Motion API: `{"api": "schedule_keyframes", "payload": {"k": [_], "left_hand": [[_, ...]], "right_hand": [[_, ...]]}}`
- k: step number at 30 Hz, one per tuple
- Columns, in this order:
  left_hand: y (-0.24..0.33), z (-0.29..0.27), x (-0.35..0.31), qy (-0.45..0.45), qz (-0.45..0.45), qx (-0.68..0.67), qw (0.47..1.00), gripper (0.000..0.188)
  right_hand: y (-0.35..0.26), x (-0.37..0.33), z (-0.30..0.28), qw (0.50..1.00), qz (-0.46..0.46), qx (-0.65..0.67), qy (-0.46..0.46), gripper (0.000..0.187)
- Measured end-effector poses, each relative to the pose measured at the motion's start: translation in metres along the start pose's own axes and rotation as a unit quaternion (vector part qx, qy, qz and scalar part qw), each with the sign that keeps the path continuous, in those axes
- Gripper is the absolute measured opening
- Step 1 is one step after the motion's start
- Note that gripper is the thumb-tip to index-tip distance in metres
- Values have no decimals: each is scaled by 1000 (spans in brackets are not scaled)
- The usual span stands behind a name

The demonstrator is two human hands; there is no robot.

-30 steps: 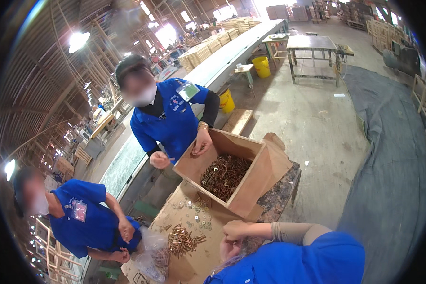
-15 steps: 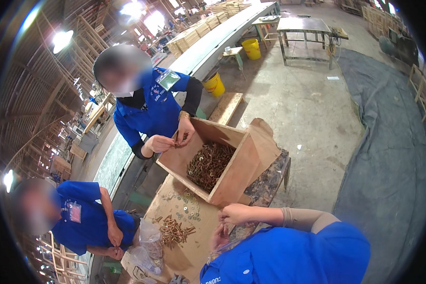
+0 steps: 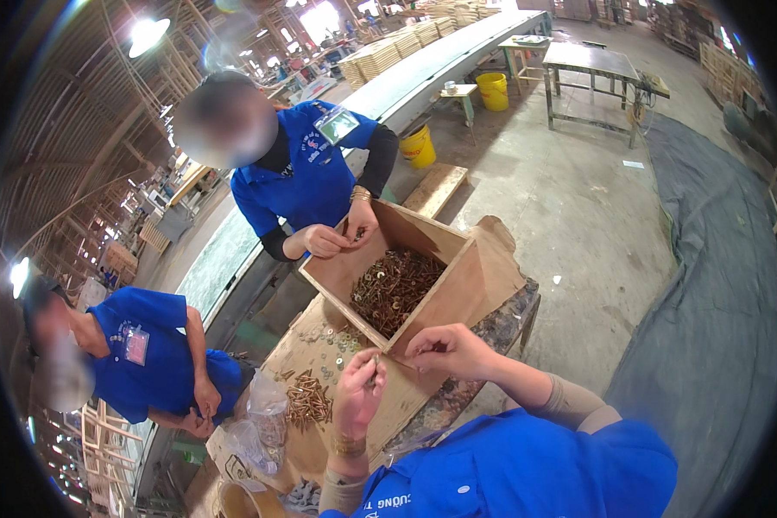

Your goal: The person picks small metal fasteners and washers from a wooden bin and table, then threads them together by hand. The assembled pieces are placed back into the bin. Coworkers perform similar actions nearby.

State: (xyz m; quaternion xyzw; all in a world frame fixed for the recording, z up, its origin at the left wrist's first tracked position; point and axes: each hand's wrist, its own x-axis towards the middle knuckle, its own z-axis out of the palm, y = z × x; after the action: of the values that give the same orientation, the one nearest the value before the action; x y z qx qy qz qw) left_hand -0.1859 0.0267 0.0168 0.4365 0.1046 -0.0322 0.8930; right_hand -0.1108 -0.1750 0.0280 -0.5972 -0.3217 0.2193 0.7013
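Observation:
My left hand (image 3: 360,399) is raised over the table near the wooden box's front corner. Its fingers pinch a small greyish piece, too small to name. To its right, my right hand (image 3: 453,352) is beside the box, fingers closed; what they hold, if anything, I cannot make out. The open wooden box (image 3: 447,281) contains a heap of bolts (image 3: 394,292) with some washers among them. Left of my hands, loose washers (image 3: 335,344) and a pile of coppery bolts (image 3: 308,400) lie on the cardboard-covered table (image 3: 341,449).
Across the box, a co-worker's hands (image 3: 344,236) work at its rim. Another person in blue (image 3: 160,354) stands at the left, hands together. Clear plastic bags (image 3: 266,423) lie on the table's left side. Yellow buckets (image 3: 417,147) and a metal-topped table (image 3: 589,59) stand farther back.
My left hand has come up from beside my body and moved left. My right hand has shifted up and right, beside the box. The whole view has tilted slightly.

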Motion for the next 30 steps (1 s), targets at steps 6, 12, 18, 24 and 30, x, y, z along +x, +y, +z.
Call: {"api": "schedule_keyframes", "payload": {"k": [6,12,18,24,30], "left_hand": [[19,48,51,-56,8,68,996,18],[16,72,98,-73,5,145,987,24],[13,75,125,-104,13,152,983,21],[13,72,125,-93,6,181,979,18],[12,69,129,-99,26,203,974,15]], "right_hand": [[-25,7,-22,975,-129,-68,170,8],[-48,34,-47,905,-263,-200,267,10],[-40,57,-70,919,-231,-154,281,11],[-28,71,-71,917,-212,-228,248,11],[-14,80,-68,891,-221,-340,203,12]]}}
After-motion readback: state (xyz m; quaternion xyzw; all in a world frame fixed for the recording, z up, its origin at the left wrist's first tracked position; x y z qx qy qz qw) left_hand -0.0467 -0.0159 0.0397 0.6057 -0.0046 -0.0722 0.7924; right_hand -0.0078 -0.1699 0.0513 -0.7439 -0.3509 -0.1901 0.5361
